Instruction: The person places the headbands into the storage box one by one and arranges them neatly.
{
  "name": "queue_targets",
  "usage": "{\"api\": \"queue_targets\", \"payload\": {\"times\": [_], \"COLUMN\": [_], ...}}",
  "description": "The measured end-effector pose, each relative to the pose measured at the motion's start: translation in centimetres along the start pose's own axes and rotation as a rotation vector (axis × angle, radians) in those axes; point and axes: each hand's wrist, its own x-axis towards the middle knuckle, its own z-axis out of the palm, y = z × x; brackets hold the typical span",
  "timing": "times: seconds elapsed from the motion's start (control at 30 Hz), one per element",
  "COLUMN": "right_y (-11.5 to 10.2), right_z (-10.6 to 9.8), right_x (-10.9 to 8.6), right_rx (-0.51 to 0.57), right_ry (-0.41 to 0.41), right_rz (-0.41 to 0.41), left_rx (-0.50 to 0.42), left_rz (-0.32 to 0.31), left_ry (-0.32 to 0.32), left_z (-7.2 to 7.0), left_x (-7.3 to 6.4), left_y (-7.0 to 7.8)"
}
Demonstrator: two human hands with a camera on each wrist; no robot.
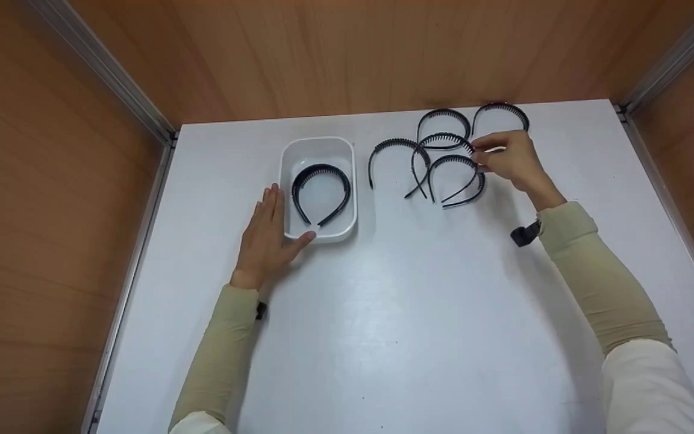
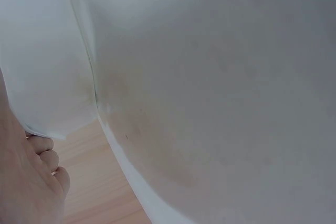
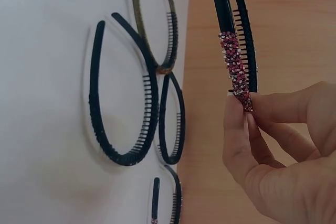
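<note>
My left hand (image 1: 262, 241) lies with straight fingers along the left side of a white plastic tub (image 1: 318, 144), its thumb at the near edge. Inside the tub rests a dark toothed headband (image 1: 347, 187), which looks like more than one stacked together. In the left wrist view, the fingers (image 2: 50, 158) sit against a white wall. My right hand (image 1: 512, 160) pinches a dark headband covered with pink and silver glitter (image 3: 234, 59) between thumb and fingertips. It is raised over the other headbands; in the right wrist view its ends run out of frame.
Several more dark headbands lie loosely grouped on the white table (image 1: 395, 313), among them a left one (image 1: 395, 141) and a far-right one (image 1: 503, 105). A black toothed headband (image 3: 149, 108) shows in the right wrist view. Wooden panels (image 1: 347, 54) enclose the back and sides.
</note>
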Motion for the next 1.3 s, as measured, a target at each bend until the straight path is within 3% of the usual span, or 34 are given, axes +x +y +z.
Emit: {"api": "queue_targets", "payload": {"times": [0.6, 0.9, 1.3], "right_y": [-1.9, -3.1, -4.7], "right_z": [3.3, 5.3, 7.4], "right_x": [1.0, 1.7, 2.2], "right_rx": [0.105, 0.074, 0.117], "right_ry": [-0.085, -0.11, -0.148], "right_rz": [-0.03, -0.054, -0.047], "left_rx": [-0.006, -0.013, -0.008], "left_rz": [-0.011, -0.007, -0.006], "left_ry": [-0.006, -0.008, -0.006], "left_z": [0.0, 0.0, 0.1], "left_x": [0.3, 0.4, 0.7], "left_y": [-0.1, -0.4, -0.4]}}
